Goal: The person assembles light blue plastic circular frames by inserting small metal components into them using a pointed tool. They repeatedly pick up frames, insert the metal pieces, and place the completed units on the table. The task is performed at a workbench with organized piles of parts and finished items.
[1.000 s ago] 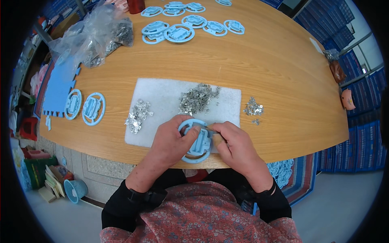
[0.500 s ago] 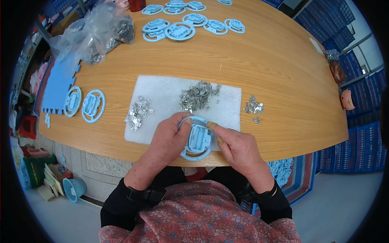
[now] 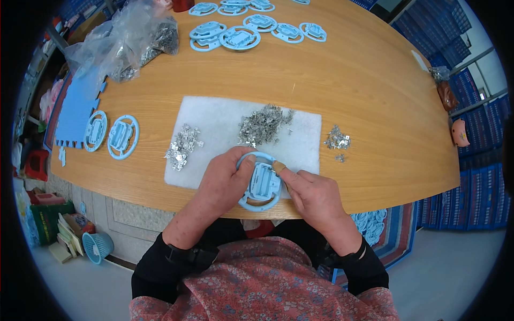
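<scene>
Left hand (image 3: 225, 176) clamps its grip on the upper-left rim of a ring-shaped, pale-blue plastic frame (image 3: 263, 183) at the wood-grained counter (image 3: 385, 128), right hand (image 3: 317, 195) touching the upper-right rim, that grip's closure impossible to tell!

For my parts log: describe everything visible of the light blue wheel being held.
The light blue wheel looks like plastic: a round rim around a recessed rectangular centre, an open gap below. Its recess faces the camera, and in this view it overlaps the near edge of the white mat. The left hand grips its upper left rim, thumb on top; the right hand touches its upper right, hiding detail.
</scene>
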The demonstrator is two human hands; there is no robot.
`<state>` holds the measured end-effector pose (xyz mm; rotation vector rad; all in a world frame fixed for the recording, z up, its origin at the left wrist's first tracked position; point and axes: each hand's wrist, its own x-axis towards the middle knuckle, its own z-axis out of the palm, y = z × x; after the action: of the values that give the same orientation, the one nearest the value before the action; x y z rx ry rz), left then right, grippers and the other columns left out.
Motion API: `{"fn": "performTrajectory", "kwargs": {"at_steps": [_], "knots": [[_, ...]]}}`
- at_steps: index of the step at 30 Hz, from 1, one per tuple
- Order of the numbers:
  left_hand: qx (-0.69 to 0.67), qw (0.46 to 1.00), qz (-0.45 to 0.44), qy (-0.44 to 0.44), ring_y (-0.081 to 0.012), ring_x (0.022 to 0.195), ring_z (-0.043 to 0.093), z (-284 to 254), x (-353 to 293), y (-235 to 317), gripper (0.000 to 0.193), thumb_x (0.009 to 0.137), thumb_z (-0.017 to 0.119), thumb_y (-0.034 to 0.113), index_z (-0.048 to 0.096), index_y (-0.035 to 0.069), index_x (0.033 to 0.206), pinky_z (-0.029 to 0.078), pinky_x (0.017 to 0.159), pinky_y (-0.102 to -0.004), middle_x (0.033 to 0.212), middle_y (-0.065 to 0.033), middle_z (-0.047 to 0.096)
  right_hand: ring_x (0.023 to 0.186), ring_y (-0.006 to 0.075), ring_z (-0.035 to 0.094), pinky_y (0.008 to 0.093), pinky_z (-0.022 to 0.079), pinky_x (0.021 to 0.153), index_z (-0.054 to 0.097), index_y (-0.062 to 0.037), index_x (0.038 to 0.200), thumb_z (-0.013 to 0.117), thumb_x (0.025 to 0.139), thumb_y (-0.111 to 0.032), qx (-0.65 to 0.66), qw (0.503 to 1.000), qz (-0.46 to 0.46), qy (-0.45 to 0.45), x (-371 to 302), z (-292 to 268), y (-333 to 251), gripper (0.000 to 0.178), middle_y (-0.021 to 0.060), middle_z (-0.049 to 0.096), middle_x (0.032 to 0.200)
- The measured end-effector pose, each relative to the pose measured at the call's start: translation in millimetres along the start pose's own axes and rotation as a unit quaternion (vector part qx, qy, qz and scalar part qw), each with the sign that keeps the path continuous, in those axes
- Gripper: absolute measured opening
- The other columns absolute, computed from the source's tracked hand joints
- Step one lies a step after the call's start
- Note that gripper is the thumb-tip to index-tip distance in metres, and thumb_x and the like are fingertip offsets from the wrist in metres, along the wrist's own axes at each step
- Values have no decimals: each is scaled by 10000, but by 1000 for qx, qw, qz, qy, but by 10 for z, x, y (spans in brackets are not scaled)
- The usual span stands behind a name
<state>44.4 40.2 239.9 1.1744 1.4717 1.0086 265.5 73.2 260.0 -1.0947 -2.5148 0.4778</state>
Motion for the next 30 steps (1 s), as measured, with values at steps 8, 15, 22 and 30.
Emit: {"fn": "performTrajectory", "kwargs": {"at_steps": [8, 15, 22, 30], "knots": [[-15, 1000, 7, 18, -190, 842, 722, 28, 16, -70, 289, 1030, 547, 160, 655, -64, 1179, 574, 756, -343, 924, -163, 747, 680, 284, 659, 405, 522, 564, 699, -194, 1226, 687, 866, -75, 56, 998, -3, 38, -8, 65, 88, 379, 65, 602, 730], [-36, 999, -4, 11, -167, 825, 720, 28, 17, -76, 289, 1033, 545, 162, 657, -65, 1174, 573, 742, -323, 909, -151, 749, 670, 273, 660, 393, 522, 551, 702, -201, 1222, 698, 835, -66, -68, 998, -4, 8, -10, 42, 5, 410, 56, 604, 729], [-43, 999, 2, 14, -164, 831, 720, 36, 18, -103, 290, 1033, 544, 162, 659, -66, 1170, 574, 741, -324, 907, -145, 751, 623, 247, 630, 382, 516, 535, 718, -201, 1200, 709, 798, -61, 14, 997, -20, 71, -2, 110, 101, 426, 46, 537, 680], [-33, 999, 0, 16, -167, 828, 723, 37, 30, -127, 283, 1028, 543, 154, 663, -60, 1171, 574, 739, -328, 913, -149, 753, 654, 280, 657, 403, 526, 553, 704, -196, 1219, 671, 853, -79, -29, 999, -26, 7, 19, -14, 54, 386, 61, 601, 708]]}}
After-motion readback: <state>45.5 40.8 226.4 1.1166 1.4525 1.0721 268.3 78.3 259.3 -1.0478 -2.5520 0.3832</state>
